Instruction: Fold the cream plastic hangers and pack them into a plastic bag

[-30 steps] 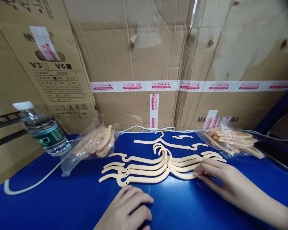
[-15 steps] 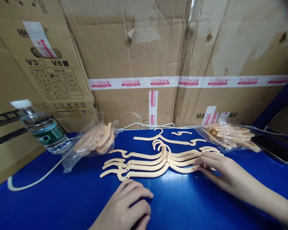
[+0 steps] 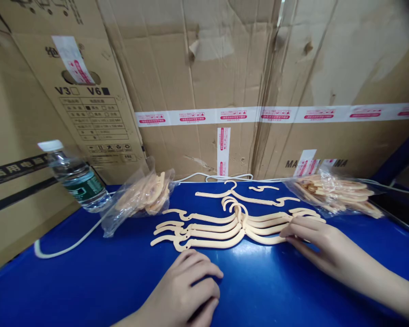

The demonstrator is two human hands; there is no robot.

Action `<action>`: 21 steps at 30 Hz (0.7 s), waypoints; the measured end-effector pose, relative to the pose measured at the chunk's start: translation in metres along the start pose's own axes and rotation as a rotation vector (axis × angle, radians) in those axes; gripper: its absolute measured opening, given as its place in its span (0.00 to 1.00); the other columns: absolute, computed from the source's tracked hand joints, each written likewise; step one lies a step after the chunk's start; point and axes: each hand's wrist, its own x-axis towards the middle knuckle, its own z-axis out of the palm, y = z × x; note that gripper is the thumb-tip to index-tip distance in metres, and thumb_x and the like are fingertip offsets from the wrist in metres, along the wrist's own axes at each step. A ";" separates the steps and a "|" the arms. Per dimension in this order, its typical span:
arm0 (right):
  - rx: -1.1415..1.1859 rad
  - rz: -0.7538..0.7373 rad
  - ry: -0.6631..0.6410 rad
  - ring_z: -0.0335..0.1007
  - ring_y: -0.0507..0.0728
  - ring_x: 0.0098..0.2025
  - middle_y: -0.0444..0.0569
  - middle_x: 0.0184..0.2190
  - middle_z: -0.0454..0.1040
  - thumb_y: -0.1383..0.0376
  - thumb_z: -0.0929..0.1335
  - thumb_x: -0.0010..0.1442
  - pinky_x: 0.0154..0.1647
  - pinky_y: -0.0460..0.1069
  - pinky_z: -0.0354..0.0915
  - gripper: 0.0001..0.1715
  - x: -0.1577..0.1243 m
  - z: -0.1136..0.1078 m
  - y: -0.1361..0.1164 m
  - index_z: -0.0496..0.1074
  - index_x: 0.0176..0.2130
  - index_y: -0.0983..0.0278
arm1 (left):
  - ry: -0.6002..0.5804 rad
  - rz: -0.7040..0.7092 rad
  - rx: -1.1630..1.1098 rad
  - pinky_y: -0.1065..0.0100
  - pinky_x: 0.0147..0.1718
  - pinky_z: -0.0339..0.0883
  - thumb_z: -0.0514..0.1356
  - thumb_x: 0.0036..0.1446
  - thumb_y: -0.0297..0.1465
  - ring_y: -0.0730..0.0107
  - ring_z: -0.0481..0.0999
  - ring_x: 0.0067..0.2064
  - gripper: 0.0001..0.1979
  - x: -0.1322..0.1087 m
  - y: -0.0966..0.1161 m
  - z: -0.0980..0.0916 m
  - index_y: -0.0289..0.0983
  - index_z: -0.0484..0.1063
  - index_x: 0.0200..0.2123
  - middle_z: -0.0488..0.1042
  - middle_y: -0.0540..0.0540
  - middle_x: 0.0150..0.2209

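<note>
Several beige folding clothes hangers lie overlapped on the blue table, their hooks bunched in the middle and curved end pieces at the sides. My right hand has its thumb and fingers closed on the right arm of the nearest hanger, covering that end. Just below the hanger's left end, my left hand rests on the table, fingers loosely bent and apart, holding nothing. Behind the group lies another hanger, with an end piece only on its right arm. A loose end piece sits farther back.
Clear plastic bags of beige parts lie on both sides, a left bag and a right bag. A water bottle leans at the left, by a white cable. Cardboard boxes wall off the back. A dark flat object lies far right.
The whole view has shifted, so everything appears a little farther right. My hands keep nearly the same places by the hangers; the right is still on the nearest one.
</note>
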 end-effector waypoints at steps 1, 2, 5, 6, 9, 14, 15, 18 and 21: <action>0.003 -0.004 0.003 0.69 0.56 0.38 0.49 0.36 0.72 0.66 0.59 0.70 0.37 0.49 0.64 0.12 0.001 0.000 -0.001 0.70 0.39 0.60 | -0.003 -0.006 -0.001 0.63 0.40 0.67 0.53 0.56 0.22 0.65 0.73 0.39 0.08 0.000 0.000 0.000 0.39 0.70 0.31 0.78 0.45 0.38; 0.004 -0.006 0.007 0.69 0.56 0.37 0.49 0.36 0.73 0.66 0.59 0.70 0.38 0.49 0.64 0.12 0.001 -0.001 -0.002 0.70 0.39 0.60 | -0.001 -0.013 -0.004 0.63 0.40 0.67 0.53 0.55 0.22 0.65 0.73 0.39 0.09 -0.001 -0.001 0.001 0.39 0.70 0.32 0.78 0.46 0.38; -0.010 -0.005 0.012 0.69 0.56 0.36 0.50 0.34 0.72 0.67 0.58 0.70 0.37 0.50 0.63 0.14 0.002 -0.002 -0.004 0.71 0.39 0.61 | 0.014 -0.029 -0.017 0.64 0.40 0.66 0.54 0.54 0.21 0.66 0.73 0.39 0.09 -0.002 -0.004 0.001 0.40 0.70 0.32 0.78 0.47 0.38; -0.017 -0.002 0.013 0.68 0.56 0.36 0.50 0.34 0.72 0.67 0.58 0.70 0.36 0.50 0.63 0.15 0.003 -0.002 -0.004 0.71 0.39 0.61 | 0.012 -0.027 -0.024 0.64 0.40 0.66 0.54 0.54 0.21 0.66 0.73 0.38 0.09 -0.001 -0.004 0.001 0.40 0.70 0.32 0.78 0.47 0.38; -0.029 0.008 0.020 0.68 0.56 0.34 0.50 0.33 0.71 0.68 0.57 0.70 0.35 0.50 0.62 0.15 0.004 -0.003 -0.003 0.71 0.37 0.62 | -0.022 -0.015 -0.057 0.65 0.39 0.67 0.53 0.54 0.21 0.66 0.73 0.38 0.10 0.003 -0.002 -0.004 0.40 0.70 0.32 0.78 0.47 0.37; -0.041 0.000 0.088 0.69 0.57 0.35 0.51 0.32 0.72 0.67 0.58 0.69 0.37 0.51 0.63 0.15 0.007 -0.004 -0.004 0.71 0.36 0.64 | -0.065 -0.024 -0.091 0.66 0.39 0.68 0.53 0.56 0.21 0.66 0.74 0.38 0.09 0.009 0.004 -0.012 0.39 0.70 0.33 0.77 0.45 0.38; -0.043 0.005 0.098 0.69 0.57 0.35 0.51 0.33 0.73 0.67 0.58 0.68 0.37 0.51 0.63 0.14 0.007 -0.004 -0.004 0.71 0.36 0.64 | -0.062 -0.012 -0.087 0.66 0.39 0.68 0.54 0.55 0.21 0.66 0.75 0.38 0.09 0.009 0.003 -0.013 0.39 0.70 0.33 0.78 0.45 0.38; -0.028 0.037 0.113 0.70 0.57 0.35 0.51 0.32 0.74 0.67 0.59 0.67 0.37 0.51 0.64 0.14 0.008 -0.002 -0.004 0.72 0.36 0.64 | -0.114 0.012 -0.061 0.65 0.41 0.69 0.55 0.56 0.20 0.66 0.75 0.39 0.09 0.007 -0.001 -0.015 0.40 0.69 0.36 0.78 0.46 0.39; 0.000 0.070 0.133 0.70 0.57 0.34 0.50 0.31 0.74 0.68 0.60 0.66 0.36 0.51 0.65 0.13 0.011 -0.001 -0.001 0.73 0.35 0.64 | -0.184 0.010 -0.048 0.66 0.43 0.70 0.57 0.56 0.21 0.66 0.77 0.42 0.11 0.007 -0.004 -0.017 0.40 0.69 0.41 0.78 0.46 0.40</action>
